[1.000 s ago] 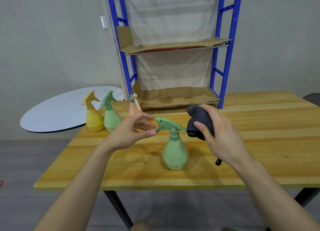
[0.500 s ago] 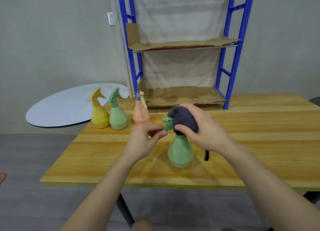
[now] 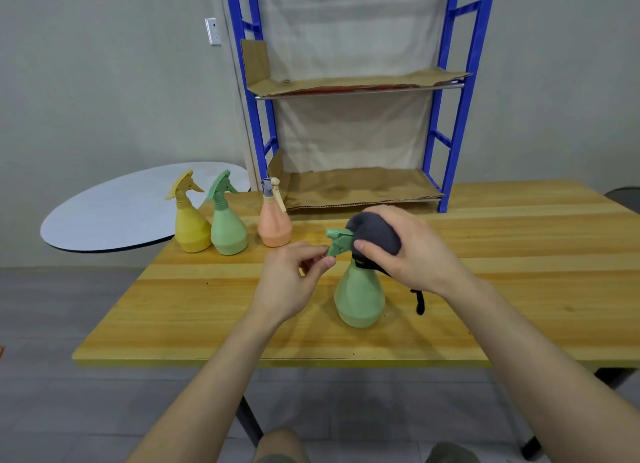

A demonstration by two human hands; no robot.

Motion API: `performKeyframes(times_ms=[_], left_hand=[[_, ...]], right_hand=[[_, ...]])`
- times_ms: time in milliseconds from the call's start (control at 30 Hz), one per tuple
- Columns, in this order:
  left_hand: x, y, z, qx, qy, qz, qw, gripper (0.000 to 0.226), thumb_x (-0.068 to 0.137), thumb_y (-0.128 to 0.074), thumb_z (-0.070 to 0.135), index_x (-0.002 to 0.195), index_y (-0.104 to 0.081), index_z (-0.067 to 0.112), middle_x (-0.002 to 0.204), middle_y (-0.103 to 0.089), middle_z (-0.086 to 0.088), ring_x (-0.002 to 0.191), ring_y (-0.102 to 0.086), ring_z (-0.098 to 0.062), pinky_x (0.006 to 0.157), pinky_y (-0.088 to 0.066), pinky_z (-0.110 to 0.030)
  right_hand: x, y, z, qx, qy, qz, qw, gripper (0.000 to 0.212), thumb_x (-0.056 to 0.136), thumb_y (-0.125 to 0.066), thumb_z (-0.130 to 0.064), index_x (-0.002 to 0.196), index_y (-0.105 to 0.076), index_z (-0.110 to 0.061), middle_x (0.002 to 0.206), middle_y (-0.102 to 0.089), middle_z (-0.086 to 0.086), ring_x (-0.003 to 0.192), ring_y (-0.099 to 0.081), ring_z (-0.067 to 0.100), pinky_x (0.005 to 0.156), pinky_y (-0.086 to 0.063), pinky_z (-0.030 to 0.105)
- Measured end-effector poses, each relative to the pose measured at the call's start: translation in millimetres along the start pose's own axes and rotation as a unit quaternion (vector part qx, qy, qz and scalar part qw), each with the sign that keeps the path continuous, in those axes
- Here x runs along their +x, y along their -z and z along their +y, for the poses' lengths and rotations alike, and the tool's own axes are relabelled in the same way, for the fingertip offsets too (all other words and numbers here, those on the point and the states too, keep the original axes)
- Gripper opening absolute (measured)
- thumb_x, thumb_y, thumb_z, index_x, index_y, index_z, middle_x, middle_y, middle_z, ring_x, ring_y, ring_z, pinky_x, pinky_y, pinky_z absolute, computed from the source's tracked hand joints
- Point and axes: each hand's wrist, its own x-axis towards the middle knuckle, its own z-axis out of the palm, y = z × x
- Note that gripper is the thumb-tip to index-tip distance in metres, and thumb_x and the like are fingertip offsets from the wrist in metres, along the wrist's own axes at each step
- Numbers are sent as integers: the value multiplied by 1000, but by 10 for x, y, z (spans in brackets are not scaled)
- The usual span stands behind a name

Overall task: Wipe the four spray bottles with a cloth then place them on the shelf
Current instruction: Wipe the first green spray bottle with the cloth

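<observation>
A green spray bottle stands upright near the middle of the wooden table. My left hand pinches its trigger lever between thumb and fingers. My right hand presses a dark grey cloth over the bottle's head and neck. Farther back on the left stand a yellow spray bottle, a second green spray bottle and an orange spray bottle. The blue-framed shelf rises at the table's back, with cardboard on its two levels.
A round white tabletop sits to the left, beyond the table's edge. A dark strap of the cloth hangs down to the table right of the bottle. The lower shelf's cardboard carries nothing.
My right hand brought the cloth from beside the bottle onto its head. My left hand closed on the trigger lever. The view has shifted, so the scene sits slightly farther right.
</observation>
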Motion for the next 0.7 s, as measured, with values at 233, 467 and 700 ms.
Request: performKeyframes(times_ms=[233, 467, 700], left_hand=[[-28, -4, 16, 22, -5, 0, 1000, 14, 100, -78, 27, 111, -85, 22, 90, -75, 6, 79, -66, -13, 73, -55, -36], [-25, -36, 111, 26, 7, 4, 1000, 15, 98, -80, 27, 108, -86, 18, 89, -71, 8, 76, -64, -9, 73, -56, -35], [-56, -25, 105, 42, 22, 20, 999, 14, 98, -81, 25, 104, -86, 14, 84, -65, 3, 75, -60, -13, 71, -52, -37]], right_hand=[[105, -149, -98, -18, 51, 5, 999, 43, 97, -73, -50, 135, -61, -34, 127, -66, -15, 116, -62, 11, 98, -53, 37], [-390, -546, 6, 229, -190, 229, 927, 38, 103, -68, -42, 133, -57, -22, 113, -71, -14, 99, -68, -5, 79, -49, 11], [-653, -921, -16, 199, -260, 191, 925, 42, 105, -54, -60, 130, -57, -25, 115, -71, -10, 104, -67, 5, 89, -54, 31]])
